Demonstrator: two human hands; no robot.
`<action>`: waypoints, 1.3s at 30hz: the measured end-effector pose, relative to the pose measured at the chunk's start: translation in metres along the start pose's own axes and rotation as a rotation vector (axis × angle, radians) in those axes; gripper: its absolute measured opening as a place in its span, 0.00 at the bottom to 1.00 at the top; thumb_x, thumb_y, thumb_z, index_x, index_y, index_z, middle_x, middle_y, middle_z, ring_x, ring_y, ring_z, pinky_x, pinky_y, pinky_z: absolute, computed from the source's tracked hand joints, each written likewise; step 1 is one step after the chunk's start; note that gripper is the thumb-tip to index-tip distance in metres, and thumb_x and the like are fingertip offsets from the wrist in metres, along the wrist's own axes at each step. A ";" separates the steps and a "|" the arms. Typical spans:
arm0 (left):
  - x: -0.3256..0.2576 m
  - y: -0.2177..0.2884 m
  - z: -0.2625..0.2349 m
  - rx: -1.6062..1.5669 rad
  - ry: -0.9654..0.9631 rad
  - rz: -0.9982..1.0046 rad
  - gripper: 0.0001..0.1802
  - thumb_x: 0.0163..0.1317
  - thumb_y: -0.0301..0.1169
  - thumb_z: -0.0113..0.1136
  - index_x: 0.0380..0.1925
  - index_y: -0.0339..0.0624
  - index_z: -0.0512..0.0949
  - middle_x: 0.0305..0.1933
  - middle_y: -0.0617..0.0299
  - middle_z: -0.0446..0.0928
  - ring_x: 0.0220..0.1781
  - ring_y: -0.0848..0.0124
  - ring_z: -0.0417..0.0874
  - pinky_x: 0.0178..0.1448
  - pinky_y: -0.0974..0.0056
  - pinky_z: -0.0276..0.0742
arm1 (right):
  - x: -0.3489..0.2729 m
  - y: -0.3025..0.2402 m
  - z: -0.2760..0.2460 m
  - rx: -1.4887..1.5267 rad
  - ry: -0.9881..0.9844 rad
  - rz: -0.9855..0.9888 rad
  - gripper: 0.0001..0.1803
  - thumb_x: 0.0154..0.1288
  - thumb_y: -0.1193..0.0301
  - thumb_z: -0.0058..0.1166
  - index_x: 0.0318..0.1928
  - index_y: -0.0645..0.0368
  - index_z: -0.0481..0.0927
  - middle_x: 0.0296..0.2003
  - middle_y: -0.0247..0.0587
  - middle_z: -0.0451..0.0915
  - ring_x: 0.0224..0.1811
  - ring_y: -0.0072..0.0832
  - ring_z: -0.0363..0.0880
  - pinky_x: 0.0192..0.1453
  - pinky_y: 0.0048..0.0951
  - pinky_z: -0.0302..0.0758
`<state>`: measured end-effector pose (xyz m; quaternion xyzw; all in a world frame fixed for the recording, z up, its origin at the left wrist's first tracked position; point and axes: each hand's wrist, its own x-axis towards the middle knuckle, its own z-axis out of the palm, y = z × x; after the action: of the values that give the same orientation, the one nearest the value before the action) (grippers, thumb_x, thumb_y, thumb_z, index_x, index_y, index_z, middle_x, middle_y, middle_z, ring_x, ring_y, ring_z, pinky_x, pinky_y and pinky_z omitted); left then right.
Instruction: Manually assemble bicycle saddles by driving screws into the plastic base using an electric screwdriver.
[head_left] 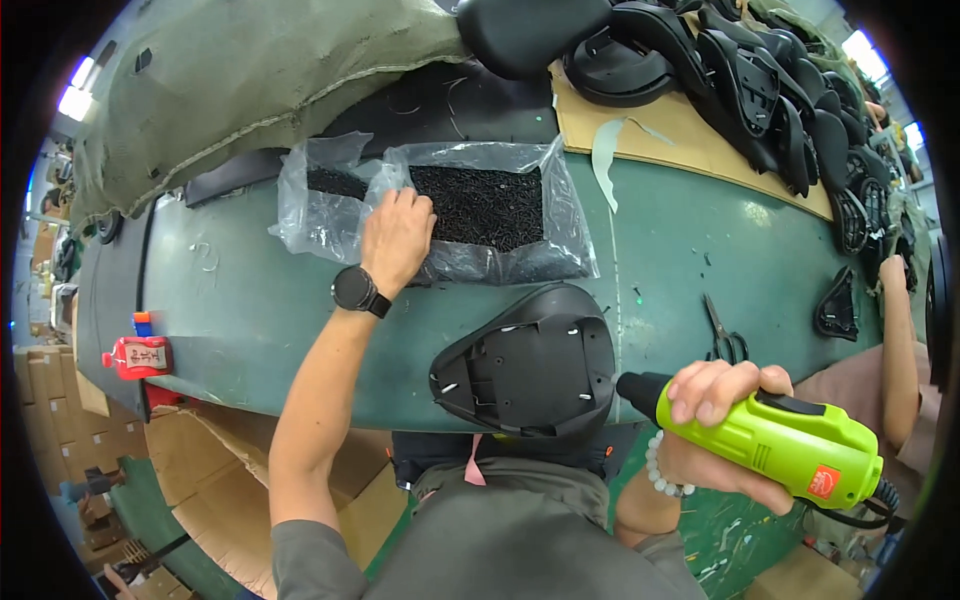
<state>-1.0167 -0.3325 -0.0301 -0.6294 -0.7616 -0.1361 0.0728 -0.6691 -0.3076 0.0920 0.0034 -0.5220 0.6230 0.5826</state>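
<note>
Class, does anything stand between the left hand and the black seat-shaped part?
Yes: the near edge of the clear plastic bag lies between the left hand and the seat-shaped part. Beyond it, nothing visible blocks.

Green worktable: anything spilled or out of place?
A pale, irregular scrap lies partly on the cardboard, partly on the tabletop, like a stray offcut. A few tiny dark bits lie loose near the scissors, outside the bag of black pieces.

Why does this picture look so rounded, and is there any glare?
Head view: a fisheye lens, hence the curved black border and bent edges towards the rim; head view: bright lights at the upper left and right look washed out, and the clear plastic bag shows pale highlights; head view: the green power tool looks fairly crisp.
</note>
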 end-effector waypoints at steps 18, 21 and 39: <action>0.001 0.026 -0.022 -0.162 0.193 -0.038 0.13 0.66 0.32 0.53 0.23 0.38 0.72 0.25 0.52 0.74 0.30 0.53 0.77 0.32 0.53 0.73 | -0.009 0.051 -0.032 -0.037 0.110 0.087 0.68 0.25 0.22 0.58 0.58 0.68 0.67 0.31 0.46 0.76 0.31 0.35 0.77 0.36 0.36 0.76; -0.012 0.066 -0.046 -0.404 0.278 0.112 0.08 0.61 0.30 0.59 0.24 0.40 0.77 0.23 0.56 0.77 0.26 0.57 0.78 0.31 0.57 0.76 | -0.011 0.058 -0.033 -0.075 0.109 0.111 0.67 0.29 0.20 0.54 0.58 0.66 0.67 0.30 0.45 0.76 0.29 0.34 0.76 0.36 0.35 0.75; -0.068 0.166 -0.028 -1.003 0.031 0.320 0.13 0.47 0.23 0.70 0.34 0.39 0.79 0.36 0.60 0.79 0.37 0.60 0.80 0.41 0.60 0.78 | 0.009 0.027 -0.015 0.082 0.084 0.073 0.52 0.49 0.33 0.61 0.58 0.65 0.65 0.35 0.47 0.77 0.37 0.37 0.77 0.43 0.38 0.75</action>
<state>-0.8423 -0.3762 -0.0034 -0.6933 -0.4960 -0.4804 -0.2064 -0.6826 -0.2856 0.0734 -0.0180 -0.4708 0.6642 0.5804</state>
